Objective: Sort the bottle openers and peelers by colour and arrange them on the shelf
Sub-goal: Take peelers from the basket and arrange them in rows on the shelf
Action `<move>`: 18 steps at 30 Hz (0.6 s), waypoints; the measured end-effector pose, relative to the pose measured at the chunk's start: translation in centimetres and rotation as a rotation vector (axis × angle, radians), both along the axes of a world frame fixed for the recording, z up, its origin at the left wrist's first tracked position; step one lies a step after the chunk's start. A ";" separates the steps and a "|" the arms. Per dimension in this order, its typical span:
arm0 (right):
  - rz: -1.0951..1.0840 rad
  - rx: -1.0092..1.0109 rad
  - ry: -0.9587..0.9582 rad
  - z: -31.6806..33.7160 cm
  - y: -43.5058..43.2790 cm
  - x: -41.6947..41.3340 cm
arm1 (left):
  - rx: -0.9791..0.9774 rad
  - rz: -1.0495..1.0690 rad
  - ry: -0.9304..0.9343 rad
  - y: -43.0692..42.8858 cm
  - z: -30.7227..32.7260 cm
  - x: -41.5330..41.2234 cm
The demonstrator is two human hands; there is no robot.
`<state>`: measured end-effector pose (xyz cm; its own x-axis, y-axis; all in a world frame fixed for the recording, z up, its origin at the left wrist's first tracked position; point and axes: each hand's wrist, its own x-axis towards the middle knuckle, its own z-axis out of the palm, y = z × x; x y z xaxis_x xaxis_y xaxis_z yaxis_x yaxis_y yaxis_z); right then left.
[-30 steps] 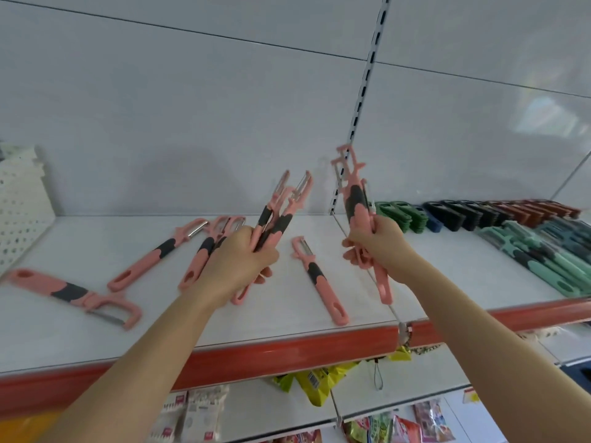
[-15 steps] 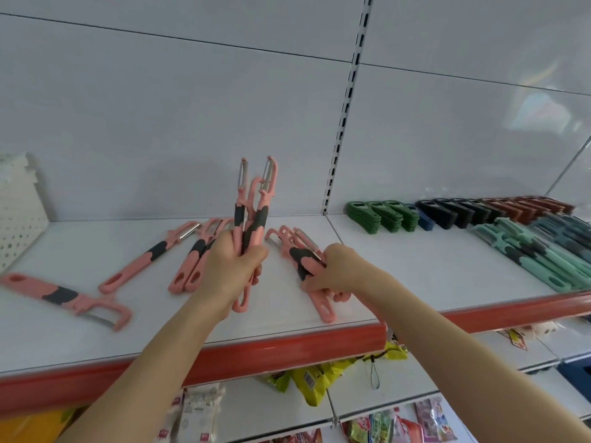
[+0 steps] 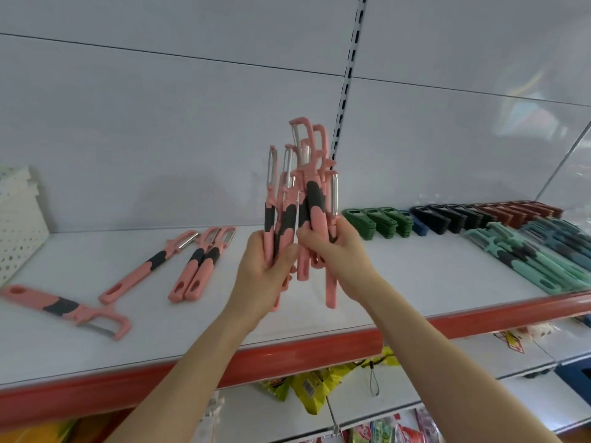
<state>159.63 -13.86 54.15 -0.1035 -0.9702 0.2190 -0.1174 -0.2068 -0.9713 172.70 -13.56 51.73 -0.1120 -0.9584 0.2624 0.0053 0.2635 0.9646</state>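
Both hands hold upright bundles of pink peelers (image 3: 307, 193) with dark grey grips, pressed side by side above the white shelf (image 3: 399, 282). My left hand (image 3: 265, 270) grips the left bundle, my right hand (image 3: 332, 247) the right one. More pink peelers lie on the shelf to the left: a pair (image 3: 198, 266), a single one (image 3: 144, 270) and a Y-shaped one (image 3: 64, 308). On the right stand rows of green bottle openers (image 3: 377, 219), dark and red-brown openers (image 3: 486, 215), and teal peelers (image 3: 537, 263).
A red strip (image 3: 319, 350) edges the shelf front. A white perforated panel (image 3: 16, 219) leans at the far left. A slotted upright (image 3: 348, 75) runs up the back wall. Packaged goods (image 3: 307, 388) hang on the shelf below.
My right hand lifted its peelers, with the one that lay on the shelf, and brought them upright against the left hand's bundle. Both hands have met at the centre.
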 end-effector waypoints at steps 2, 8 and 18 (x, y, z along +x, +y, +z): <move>-0.025 -0.048 -0.003 -1.0 0.2 0.6 | -0.039 -0.035 -0.027 0.2 0.0 -0.4; 0.021 -0.109 -0.024 -2.0 0.2 1.1 | -0.089 -0.094 -0.080 0.5 -0.7 0.0; -0.014 -0.078 -0.059 -2.8 0.1 1.5 | -0.100 -0.082 0.014 0.3 -1.3 -0.2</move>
